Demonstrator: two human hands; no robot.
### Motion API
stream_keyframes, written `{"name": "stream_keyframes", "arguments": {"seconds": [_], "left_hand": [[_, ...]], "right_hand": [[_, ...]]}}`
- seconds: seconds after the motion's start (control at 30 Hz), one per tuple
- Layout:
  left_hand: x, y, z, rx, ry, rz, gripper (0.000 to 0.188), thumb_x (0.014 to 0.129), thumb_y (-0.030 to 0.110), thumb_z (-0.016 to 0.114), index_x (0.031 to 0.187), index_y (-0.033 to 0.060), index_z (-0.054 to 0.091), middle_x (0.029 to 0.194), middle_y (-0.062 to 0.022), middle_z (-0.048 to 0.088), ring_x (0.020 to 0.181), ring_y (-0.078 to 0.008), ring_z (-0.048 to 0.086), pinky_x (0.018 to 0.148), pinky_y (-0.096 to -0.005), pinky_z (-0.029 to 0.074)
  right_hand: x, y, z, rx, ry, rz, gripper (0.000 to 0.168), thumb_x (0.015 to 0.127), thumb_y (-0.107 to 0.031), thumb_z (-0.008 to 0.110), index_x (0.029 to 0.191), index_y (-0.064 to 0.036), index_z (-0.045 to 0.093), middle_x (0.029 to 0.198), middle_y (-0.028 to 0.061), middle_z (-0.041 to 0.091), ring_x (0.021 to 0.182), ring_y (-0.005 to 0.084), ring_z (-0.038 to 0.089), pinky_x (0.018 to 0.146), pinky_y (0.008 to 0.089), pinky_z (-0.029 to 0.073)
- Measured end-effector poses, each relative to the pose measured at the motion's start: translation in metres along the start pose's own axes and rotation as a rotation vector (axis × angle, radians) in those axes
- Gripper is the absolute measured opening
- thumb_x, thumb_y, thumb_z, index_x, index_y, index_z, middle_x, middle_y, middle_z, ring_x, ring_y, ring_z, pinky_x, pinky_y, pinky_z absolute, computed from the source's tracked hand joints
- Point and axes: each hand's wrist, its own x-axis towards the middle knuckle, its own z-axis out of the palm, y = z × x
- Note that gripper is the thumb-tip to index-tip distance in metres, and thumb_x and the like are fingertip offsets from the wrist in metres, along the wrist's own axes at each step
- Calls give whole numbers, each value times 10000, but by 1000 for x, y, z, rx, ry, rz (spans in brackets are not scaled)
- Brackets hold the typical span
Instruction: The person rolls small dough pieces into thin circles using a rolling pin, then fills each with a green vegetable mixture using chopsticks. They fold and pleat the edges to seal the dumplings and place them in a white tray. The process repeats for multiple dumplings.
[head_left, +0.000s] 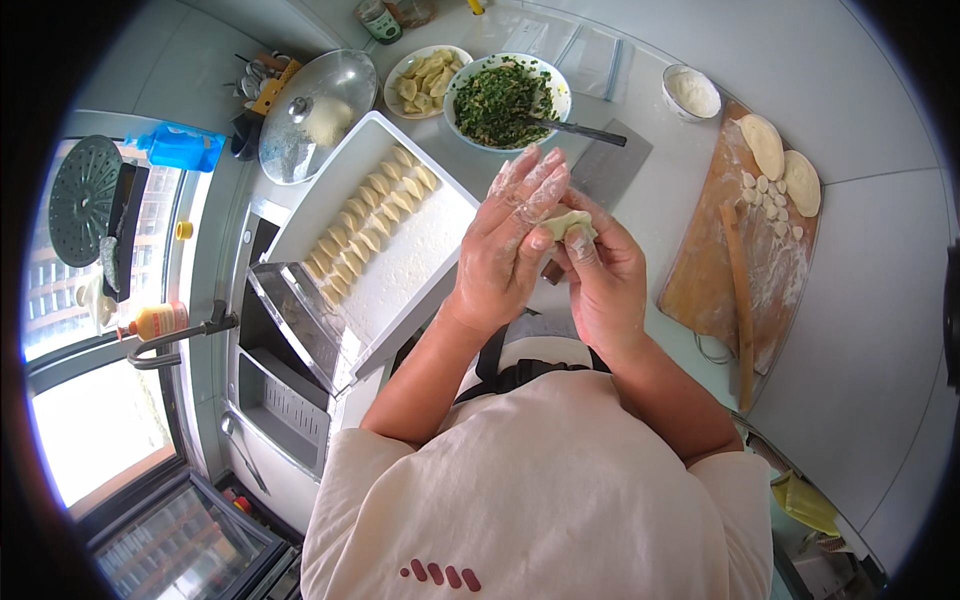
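My left hand (506, 240) and my right hand (609, 274) meet before my chest around a dumpling (568, 223) of pale dough. The right thumb presses on its near edge, and the left thumb and fingers close on its other side. Flour coats the left fingers. Beneath the hands lies a cleaver (616, 161) with a grey blade, its handle partly hidden. Just beyond them stands a bowl (561, 79) of chopped green filling (495, 105), with a dark-handled utensil (585, 131) resting in it. Left of my hands, a white tray (409, 277) bears rows of folded dumplings (371, 199).
To the right, a floured wooden board (694, 262) carries a rolling pin (739, 300), dough pieces (763, 146) and small dough lumps (769, 199). A flour bowl (691, 94), a dumpling plate (391, 97) and a glass lid (319, 116) stand farther back. The sink (281, 420) is at left.
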Motion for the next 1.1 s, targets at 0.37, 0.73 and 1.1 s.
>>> {"name": "stream_keyframes", "arguments": {"seconds": [0.37,0.73,1.1], "left_hand": [[-4,45,19,-1600,286,-845,779,993,636,220,1539,80,217,1563,-61,295,1380,-197,357,1122,-356,336],[-8,52,15,-1627,324,-913,636,1041,503,283,1490,54,322,1421,-62,463,1258,-169,485,1082,-336,389],[-15,53,26,-1666,224,-789,637,1037,495,299,1501,57,301,1449,-62,441,1285,-186,467,1061,-332,398]], "right_hand": [[19,-15,-7,-986,-164,-665,269,856,-20,666,1121,-61,694,1124,85,697,1059,260,663,915,371,527],[19,-18,-16,-1270,-141,-759,163,868,-178,676,1016,-151,738,1069,-17,726,1144,211,628,1144,505,266],[8,-17,-18,-1218,-12,-755,271,914,-309,633,1127,-162,713,1152,3,707,1222,260,585,1134,612,152]]}}
